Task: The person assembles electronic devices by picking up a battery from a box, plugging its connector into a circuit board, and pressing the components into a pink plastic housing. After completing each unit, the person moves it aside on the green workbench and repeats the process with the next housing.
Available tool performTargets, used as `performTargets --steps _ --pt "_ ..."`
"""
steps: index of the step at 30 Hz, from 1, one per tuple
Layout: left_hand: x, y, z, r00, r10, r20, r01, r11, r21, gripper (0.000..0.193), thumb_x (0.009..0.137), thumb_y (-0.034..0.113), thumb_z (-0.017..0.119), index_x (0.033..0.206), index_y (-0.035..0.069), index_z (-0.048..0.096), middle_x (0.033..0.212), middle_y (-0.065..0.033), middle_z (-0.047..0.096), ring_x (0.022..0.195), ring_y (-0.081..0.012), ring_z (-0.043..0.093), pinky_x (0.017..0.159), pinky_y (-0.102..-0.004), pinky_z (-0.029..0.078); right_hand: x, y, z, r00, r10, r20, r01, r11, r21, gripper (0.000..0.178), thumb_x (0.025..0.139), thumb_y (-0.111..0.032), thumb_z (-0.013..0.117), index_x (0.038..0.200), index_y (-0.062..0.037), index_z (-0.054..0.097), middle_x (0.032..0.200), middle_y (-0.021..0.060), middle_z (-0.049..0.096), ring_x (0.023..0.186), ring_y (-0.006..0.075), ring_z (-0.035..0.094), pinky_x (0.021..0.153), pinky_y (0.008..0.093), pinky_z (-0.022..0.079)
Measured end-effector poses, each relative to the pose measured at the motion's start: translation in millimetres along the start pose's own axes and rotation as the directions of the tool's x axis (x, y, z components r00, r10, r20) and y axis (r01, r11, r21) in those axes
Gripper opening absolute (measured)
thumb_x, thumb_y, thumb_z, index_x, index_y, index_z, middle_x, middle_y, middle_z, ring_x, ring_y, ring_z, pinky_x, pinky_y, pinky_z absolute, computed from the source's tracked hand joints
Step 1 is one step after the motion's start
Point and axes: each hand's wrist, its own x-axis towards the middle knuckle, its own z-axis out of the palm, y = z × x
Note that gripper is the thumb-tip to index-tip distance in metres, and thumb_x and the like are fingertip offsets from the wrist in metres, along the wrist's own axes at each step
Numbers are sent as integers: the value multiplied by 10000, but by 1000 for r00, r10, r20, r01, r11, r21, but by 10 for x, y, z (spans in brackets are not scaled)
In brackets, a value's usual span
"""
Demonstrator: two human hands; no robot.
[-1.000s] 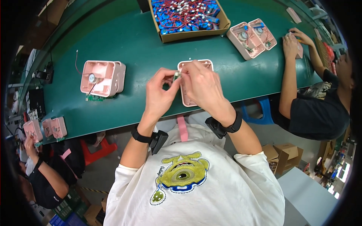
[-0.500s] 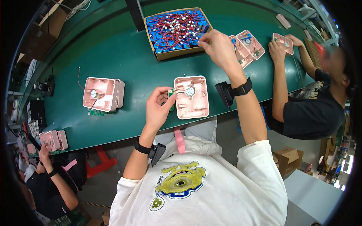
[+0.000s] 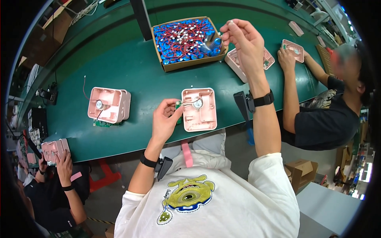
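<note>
I have the left hand (image 3: 164,120) in a narrow grip on a slim green circuit board (image 3: 179,115), just beside the left wall of a pink, rectangular plastic case (image 3: 208,116) with a round silver speaker (image 3: 197,104) inside. The right hand (image 3: 249,39) is raised at the far right, fingers curled near the corner of a brown cardboard box (image 3: 192,64) of blue cylindrical batteries (image 3: 173,55); I cannot tell whether its grip holds anything. Another pink plastic case (image 3: 115,100) sits left on the green table (image 3: 151,79).
</note>
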Motion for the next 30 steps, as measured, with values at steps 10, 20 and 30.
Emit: performTargets --steps 10,20,30 --pt "-10 79 -29 1000 -22 -2 22 998 66 232 953 15 762 1151 -36 653 971 -30 694 840 -65 635 724 -211 526 -115 -287 55 998 0 60 -7 993 121 267 1056 -34 618 1287 90 669 1069 193 745 813 182 738 703 259 604" --pt "-27 103 21 1000 3 -17 -2 994 108 238 944 17 768 1147 -47 662 932 -25 680 803 -55 613 670 -197 499 -419 -552 161 965 99 243 -152 965 212 311 1074 -78 603 1339 74 659 1091 194 750 760 184 745 555 258 585" --pt "16 106 40 999 10 -41 -4 989 149 220 940 40 779 1114 -49 678 862 -1 669 745 -31 577 636 -197 482 -800 -573 318 930 312 191 -305 950 -67 180 1025 -51 672 1149 74 711 934 170 767 711 183 750 538 249 572"
